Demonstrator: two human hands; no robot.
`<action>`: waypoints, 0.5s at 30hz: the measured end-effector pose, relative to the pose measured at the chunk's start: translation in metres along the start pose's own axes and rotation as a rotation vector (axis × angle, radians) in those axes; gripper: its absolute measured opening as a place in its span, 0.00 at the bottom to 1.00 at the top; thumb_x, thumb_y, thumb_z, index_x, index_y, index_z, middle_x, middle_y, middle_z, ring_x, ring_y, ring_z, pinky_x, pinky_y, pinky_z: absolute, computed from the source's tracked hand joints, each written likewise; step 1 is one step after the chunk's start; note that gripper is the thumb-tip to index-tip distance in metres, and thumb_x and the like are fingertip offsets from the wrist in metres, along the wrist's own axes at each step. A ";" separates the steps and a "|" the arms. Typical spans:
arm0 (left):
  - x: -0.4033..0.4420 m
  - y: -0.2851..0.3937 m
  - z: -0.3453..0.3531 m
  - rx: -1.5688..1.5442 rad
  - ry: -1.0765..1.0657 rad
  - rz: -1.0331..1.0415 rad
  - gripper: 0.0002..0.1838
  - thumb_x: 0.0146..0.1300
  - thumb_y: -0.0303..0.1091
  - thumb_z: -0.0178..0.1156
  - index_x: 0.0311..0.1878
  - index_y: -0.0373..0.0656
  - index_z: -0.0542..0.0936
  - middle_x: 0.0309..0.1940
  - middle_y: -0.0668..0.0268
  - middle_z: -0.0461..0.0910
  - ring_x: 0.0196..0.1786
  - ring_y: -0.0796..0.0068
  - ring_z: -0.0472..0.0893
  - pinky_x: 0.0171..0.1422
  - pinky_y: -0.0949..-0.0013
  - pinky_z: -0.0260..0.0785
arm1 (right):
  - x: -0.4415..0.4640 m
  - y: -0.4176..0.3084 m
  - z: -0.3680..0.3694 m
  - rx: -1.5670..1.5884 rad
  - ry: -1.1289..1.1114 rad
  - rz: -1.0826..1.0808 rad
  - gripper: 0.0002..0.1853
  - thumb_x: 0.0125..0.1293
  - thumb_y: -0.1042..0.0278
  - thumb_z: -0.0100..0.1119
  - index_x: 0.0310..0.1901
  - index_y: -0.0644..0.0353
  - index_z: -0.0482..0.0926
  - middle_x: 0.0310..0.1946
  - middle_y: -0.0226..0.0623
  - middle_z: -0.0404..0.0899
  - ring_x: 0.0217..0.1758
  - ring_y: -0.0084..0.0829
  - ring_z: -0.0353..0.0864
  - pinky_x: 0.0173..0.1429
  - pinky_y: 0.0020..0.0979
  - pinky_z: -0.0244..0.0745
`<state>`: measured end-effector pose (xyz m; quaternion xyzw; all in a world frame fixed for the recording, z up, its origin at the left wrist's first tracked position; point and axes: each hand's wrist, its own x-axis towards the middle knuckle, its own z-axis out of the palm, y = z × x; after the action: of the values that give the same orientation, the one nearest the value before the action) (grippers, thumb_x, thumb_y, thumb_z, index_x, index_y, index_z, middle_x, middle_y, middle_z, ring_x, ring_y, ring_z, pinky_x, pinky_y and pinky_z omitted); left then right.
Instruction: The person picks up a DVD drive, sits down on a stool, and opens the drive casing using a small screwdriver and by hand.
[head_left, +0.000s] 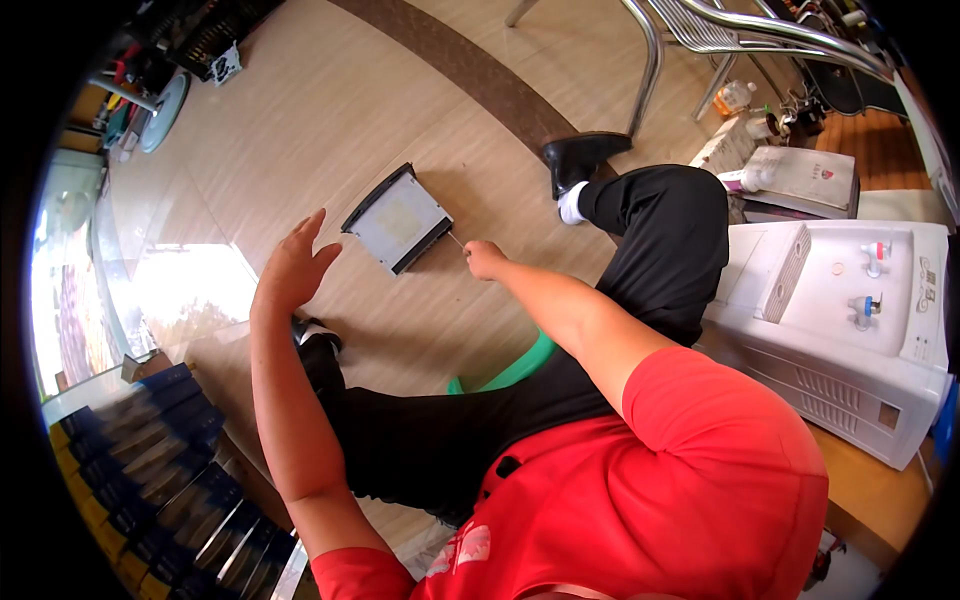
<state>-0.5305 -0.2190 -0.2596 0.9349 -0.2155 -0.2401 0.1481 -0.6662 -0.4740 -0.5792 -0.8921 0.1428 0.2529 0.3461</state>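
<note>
Flat grey metal box with black ends [398, 222], lying on tan floor [300, 130].
Left hand [297, 262] open, beside it; right hand [485, 260] clenched on thin rod [457, 240], tip at box corner.

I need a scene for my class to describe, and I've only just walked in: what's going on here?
Someone in a red shirt is leaning over a flat metal-cased box on the floor. Their right hand grips a thin rod-like item pointing towards a corner of the box; whether it touches is too small to tell. Their left hand is open and raised, off the box on its other side. A white water dispenser stands to their right.
</note>
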 end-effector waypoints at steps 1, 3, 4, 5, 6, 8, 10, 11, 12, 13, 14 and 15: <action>0.000 -0.001 0.001 0.001 0.000 0.010 0.32 0.67 0.40 0.60 0.72 0.41 0.65 0.69 0.52 0.68 0.70 0.54 0.68 0.73 0.59 0.62 | -0.001 -0.001 -0.001 0.020 -0.004 0.003 0.12 0.65 0.66 0.58 0.49 0.56 0.82 0.49 0.47 0.82 0.55 0.45 0.80 0.61 0.41 0.74; -0.002 -0.003 0.002 0.004 0.000 0.017 0.32 0.67 0.40 0.60 0.72 0.41 0.65 0.69 0.52 0.68 0.70 0.54 0.68 0.73 0.59 0.62 | -0.001 -0.005 -0.003 0.041 -0.011 0.004 0.12 0.65 0.66 0.59 0.49 0.56 0.82 0.49 0.47 0.82 0.56 0.45 0.80 0.61 0.40 0.74; -0.003 -0.003 0.002 0.008 0.003 0.017 0.32 0.67 0.41 0.59 0.72 0.41 0.65 0.69 0.52 0.68 0.71 0.54 0.68 0.73 0.59 0.62 | -0.001 -0.006 -0.004 0.020 -0.003 -0.021 0.13 0.65 0.66 0.58 0.49 0.57 0.82 0.49 0.47 0.82 0.56 0.45 0.80 0.61 0.40 0.74; -0.003 -0.003 0.002 0.012 0.006 0.020 0.32 0.67 0.41 0.59 0.72 0.40 0.65 0.69 0.52 0.68 0.71 0.54 0.68 0.73 0.59 0.62 | -0.001 -0.007 -0.005 -0.001 0.005 -0.044 0.13 0.65 0.67 0.58 0.49 0.57 0.82 0.49 0.47 0.82 0.56 0.45 0.80 0.61 0.40 0.74; -0.004 -0.003 0.002 0.010 0.007 0.022 0.32 0.67 0.41 0.59 0.72 0.40 0.65 0.69 0.52 0.68 0.71 0.54 0.68 0.73 0.59 0.62 | 0.001 -0.005 -0.003 -0.003 0.007 -0.043 0.13 0.65 0.67 0.58 0.49 0.57 0.82 0.49 0.47 0.82 0.56 0.45 0.80 0.61 0.40 0.74; -0.005 -0.004 0.002 0.055 0.027 0.033 0.32 0.67 0.41 0.59 0.72 0.41 0.65 0.70 0.52 0.67 0.71 0.54 0.68 0.73 0.59 0.61 | 0.007 -0.002 0.000 -0.008 0.007 -0.058 0.13 0.65 0.68 0.58 0.49 0.58 0.82 0.50 0.47 0.82 0.56 0.45 0.80 0.61 0.40 0.74; -0.007 -0.002 -0.001 0.033 0.015 0.018 0.32 0.67 0.41 0.59 0.72 0.41 0.65 0.70 0.52 0.67 0.71 0.53 0.67 0.73 0.59 0.61 | 0.005 -0.003 0.000 0.008 0.007 -0.045 0.12 0.65 0.68 0.58 0.49 0.58 0.82 0.50 0.47 0.82 0.56 0.45 0.80 0.61 0.40 0.74; -0.008 -0.002 -0.002 0.011 0.001 0.000 0.32 0.68 0.42 0.59 0.72 0.41 0.65 0.70 0.52 0.67 0.71 0.53 0.67 0.73 0.59 0.61 | 0.004 -0.005 0.001 0.023 0.005 -0.032 0.12 0.65 0.68 0.58 0.49 0.57 0.82 0.50 0.47 0.82 0.56 0.45 0.80 0.61 0.40 0.74; -0.009 -0.004 -0.001 0.009 0.002 -0.003 0.32 0.68 0.42 0.59 0.72 0.41 0.65 0.70 0.52 0.67 0.71 0.53 0.67 0.73 0.59 0.61 | 0.003 -0.005 0.001 0.021 0.002 -0.034 0.12 0.65 0.68 0.58 0.49 0.57 0.82 0.50 0.47 0.82 0.56 0.45 0.80 0.61 0.40 0.74; -0.008 -0.005 -0.001 0.016 0.008 0.004 0.32 0.68 0.42 0.59 0.72 0.42 0.65 0.70 0.53 0.67 0.71 0.53 0.67 0.73 0.59 0.61 | 0.002 -0.006 0.001 0.032 0.010 -0.029 0.12 0.65 0.68 0.58 0.49 0.57 0.82 0.50 0.47 0.82 0.56 0.45 0.80 0.61 0.40 0.74; -0.008 -0.006 -0.001 0.022 0.015 0.012 0.32 0.68 0.42 0.59 0.72 0.42 0.65 0.70 0.53 0.67 0.71 0.53 0.67 0.73 0.59 0.62 | 0.002 -0.006 0.000 0.043 0.019 -0.024 0.12 0.65 0.68 0.58 0.48 0.57 0.82 0.50 0.47 0.82 0.56 0.45 0.80 0.61 0.40 0.74; -0.007 -0.005 -0.001 0.019 0.016 0.010 0.32 0.68 0.42 0.59 0.72 0.42 0.65 0.70 0.53 0.67 0.71 0.53 0.67 0.73 0.59 0.62 | 0.002 -0.004 0.001 0.039 0.018 -0.026 0.12 0.65 0.68 0.58 0.48 0.57 0.82 0.50 0.47 0.82 0.56 0.45 0.80 0.61 0.40 0.74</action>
<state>-0.5342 -0.2108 -0.2579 0.9371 -0.2211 -0.2297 0.1423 -0.6627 -0.4706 -0.5784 -0.8892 0.1394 0.2377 0.3654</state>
